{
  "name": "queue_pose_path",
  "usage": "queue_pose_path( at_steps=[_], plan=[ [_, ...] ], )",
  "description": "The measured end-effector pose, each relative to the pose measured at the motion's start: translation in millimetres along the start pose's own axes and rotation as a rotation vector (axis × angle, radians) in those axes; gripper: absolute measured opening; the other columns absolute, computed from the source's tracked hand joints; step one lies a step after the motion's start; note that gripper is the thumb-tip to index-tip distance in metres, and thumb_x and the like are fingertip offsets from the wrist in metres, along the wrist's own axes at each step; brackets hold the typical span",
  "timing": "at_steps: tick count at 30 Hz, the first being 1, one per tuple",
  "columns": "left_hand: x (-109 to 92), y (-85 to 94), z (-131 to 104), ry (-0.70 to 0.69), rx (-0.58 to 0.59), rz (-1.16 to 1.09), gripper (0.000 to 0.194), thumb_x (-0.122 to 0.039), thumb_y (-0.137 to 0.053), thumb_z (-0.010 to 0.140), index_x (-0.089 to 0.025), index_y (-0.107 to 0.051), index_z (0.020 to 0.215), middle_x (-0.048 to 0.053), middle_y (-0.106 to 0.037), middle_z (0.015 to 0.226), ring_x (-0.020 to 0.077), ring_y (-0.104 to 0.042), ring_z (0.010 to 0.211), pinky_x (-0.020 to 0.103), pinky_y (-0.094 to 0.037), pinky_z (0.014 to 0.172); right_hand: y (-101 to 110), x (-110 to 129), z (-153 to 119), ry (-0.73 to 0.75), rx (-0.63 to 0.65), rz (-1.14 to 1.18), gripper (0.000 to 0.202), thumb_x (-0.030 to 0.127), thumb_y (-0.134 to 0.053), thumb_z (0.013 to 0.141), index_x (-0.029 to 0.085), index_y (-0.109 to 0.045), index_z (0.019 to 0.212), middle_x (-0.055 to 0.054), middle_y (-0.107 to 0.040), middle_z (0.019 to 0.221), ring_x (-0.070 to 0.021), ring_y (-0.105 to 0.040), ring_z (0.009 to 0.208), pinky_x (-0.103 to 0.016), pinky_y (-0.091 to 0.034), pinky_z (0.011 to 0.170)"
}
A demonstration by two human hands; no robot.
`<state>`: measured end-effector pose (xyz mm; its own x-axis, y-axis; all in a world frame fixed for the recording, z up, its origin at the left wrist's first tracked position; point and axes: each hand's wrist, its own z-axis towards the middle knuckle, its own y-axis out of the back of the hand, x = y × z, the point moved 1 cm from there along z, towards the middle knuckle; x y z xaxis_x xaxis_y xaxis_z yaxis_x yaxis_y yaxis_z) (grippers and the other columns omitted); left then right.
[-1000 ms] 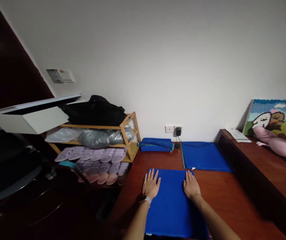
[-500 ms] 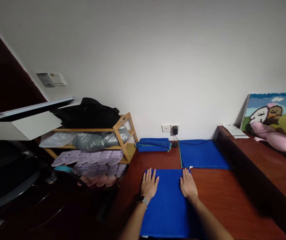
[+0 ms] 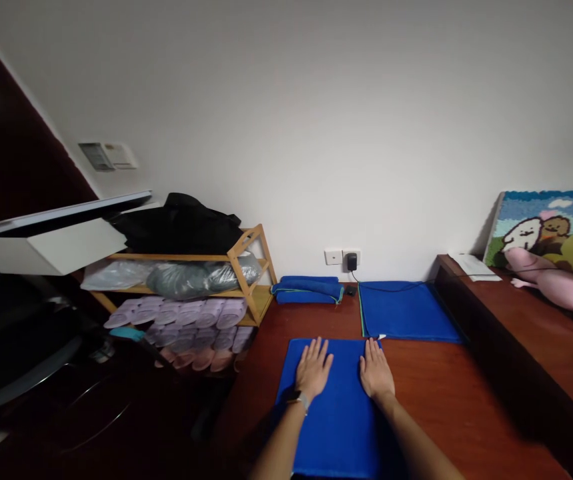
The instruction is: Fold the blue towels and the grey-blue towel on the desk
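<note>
A blue towel [image 3: 341, 427] lies spread flat on the reddish-brown wooden table [image 3: 446, 393] in front of me. My left hand [image 3: 314, 370] rests palm down on its far left part, fingers stretched out, a watch on the wrist. At the towel's far right corner my right hand [image 3: 376, 370] also lies flat with extended fingers. Just beyond that corner is a second blue towel [image 3: 409, 310], flat, with a green edge and a small white tag. Folded blue towels [image 3: 307, 290] sit against the wall to the left of it.
A black plug adapter [image 3: 351, 261] in the wall socket trails a cable over the second towel. On the left stands a wooden rack [image 3: 253, 267] with slippers [image 3: 206, 313] and a black bag [image 3: 181, 223]. A raised ledge [image 3: 541, 313] on the right carries a pink plush toy [image 3: 561, 283].
My left hand has slid right, inward from the towel's left edge, so the far left corner now shows. My right hand stays in about the same place.
</note>
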<state>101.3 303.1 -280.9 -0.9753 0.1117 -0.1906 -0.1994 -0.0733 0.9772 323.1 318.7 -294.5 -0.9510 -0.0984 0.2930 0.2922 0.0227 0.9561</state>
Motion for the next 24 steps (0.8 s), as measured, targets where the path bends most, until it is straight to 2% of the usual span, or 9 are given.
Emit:
queue_pose_path(
  at_steps=[3, 5, 7, 11, 16, 18, 19, 22, 24],
  plan=[
    [55.6, 14.7, -6.3, 0.123, -0.022, 0.062, 0.065, -0.053, -0.021, 0.106, -0.021, -0.034, 0.16, 0.009, -0.03, 0.168, 0.0255, -0.026, 0.156, 0.048, -0.024, 0.127, 0.7, 0.7, -1.0, -0.011, -0.006, 0.007, 0.068, 0.036, -0.019, 0.102, -0.001, -0.024, 0.159, -0.015, -0.018, 0.169, -0.0243, -0.012, 0.158, -0.039, -0.009, 0.129],
    [75.7, 16.6, -9.1, 0.149, -0.051, 0.082, 0.065, -0.052, -0.021, 0.106, -0.02, -0.033, 0.161, 0.009, -0.03, 0.168, 0.0256, -0.027, 0.156, 0.047, -0.025, 0.126, -0.6, 0.2, -1.0, -0.022, -0.019, 0.019, 0.069, 0.037, -0.019, 0.102, -0.001, -0.024, 0.159, -0.015, -0.018, 0.169, -0.0242, -0.012, 0.158, -0.039, -0.009, 0.129],
    [82.1, 13.8, -10.3, 0.145, -0.078, 0.082, 0.066, -0.054, -0.021, 0.106, -0.02, -0.032, 0.161, 0.009, -0.03, 0.168, 0.0258, -0.027, 0.156, 0.047, -0.025, 0.126, -2.4, -0.6, -0.5, -0.026, -0.03, 0.022, 0.07, 0.039, -0.02, 0.102, -0.001, -0.024, 0.16, -0.015, -0.018, 0.169, -0.0239, -0.011, 0.158, -0.039, -0.009, 0.129],
    [78.3, 9.9, -10.3, 0.138, -0.104, 0.074, 0.066, -0.055, -0.021, 0.105, -0.022, -0.032, 0.161, 0.008, -0.029, 0.169, 0.026, -0.026, 0.156, 0.048, -0.024, 0.126, -2.9, -0.7, 0.1, -0.019, -0.023, -0.019, 0.07, 0.038, -0.02, 0.102, -0.001, -0.025, 0.16, -0.015, -0.019, 0.169, -0.0237, -0.012, 0.158, -0.038, -0.01, 0.129],
    [77.0, 20.7, -8.5, 0.156, -0.069, 0.083, 0.067, -0.054, -0.025, 0.105, -0.018, -0.036, 0.159, 0.011, -0.032, 0.167, 0.0267, -0.027, 0.156, 0.048, -0.021, 0.128, 0.4, 2.1, -0.8, -0.025, -0.003, -0.051, 0.069, 0.038, -0.019, 0.103, -0.002, -0.023, 0.159, -0.016, -0.017, 0.169, -0.0252, -0.013, 0.158, -0.039, -0.011, 0.129],
    [64.4, 23.7, -6.0, 0.137, -0.112, 0.083, 0.066, -0.053, -0.024, 0.105, -0.017, -0.035, 0.16, 0.011, -0.035, 0.166, 0.0267, -0.026, 0.156, 0.049, -0.02, 0.128, 0.3, 2.9, -0.5, -0.033, -0.006, -0.031, 0.069, 0.037, -0.02, 0.102, -0.001, -0.023, 0.159, -0.016, -0.018, 0.169, -0.0245, -0.013, 0.158, -0.039, -0.011, 0.129],
    [52.0, 23.2, -4.1, 0.11, -0.147, 0.075, 0.066, -0.051, -0.023, 0.105, -0.017, -0.033, 0.16, 0.011, -0.036, 0.165, 0.0262, -0.026, 0.156, 0.049, -0.019, 0.128, 0.0, 3.0, -0.2, -0.035, -0.008, -0.021, 0.069, 0.037, -0.021, 0.102, -0.001, -0.024, 0.159, -0.015, -0.018, 0.169, -0.0241, -0.013, 0.158, -0.038, -0.011, 0.129],
    [-8.1, 10.3, 3.4, -0.057, -0.209, 0.01, 0.063, -0.047, -0.021, 0.107, -0.02, -0.027, 0.163, 0.008, -0.034, 0.167, 0.0235, -0.025, 0.156, 0.048, -0.021, 0.129, -0.7, 2.5, 0.6, -0.03, -0.011, -0.02, 0.069, 0.037, -0.021, 0.102, -0.001, -0.024, 0.159, -0.015, -0.019, 0.169, -0.0238, -0.013, 0.158, -0.038, -0.01, 0.129],
    [-55.1, -6.1, 7.7, -0.173, -0.179, -0.051, 0.061, -0.047, -0.02, 0.107, -0.021, -0.026, 0.163, 0.007, -0.035, 0.166, 0.0229, -0.028, 0.155, 0.048, -0.025, 0.128, -0.3, 1.6, 0.5, -0.013, 0.002, -0.045, 0.069, 0.036, -0.021, 0.101, 0.0, -0.025, 0.159, -0.014, -0.019, 0.169, -0.0241, -0.012, 0.158, -0.039, -0.01, 0.129]
  ],
)
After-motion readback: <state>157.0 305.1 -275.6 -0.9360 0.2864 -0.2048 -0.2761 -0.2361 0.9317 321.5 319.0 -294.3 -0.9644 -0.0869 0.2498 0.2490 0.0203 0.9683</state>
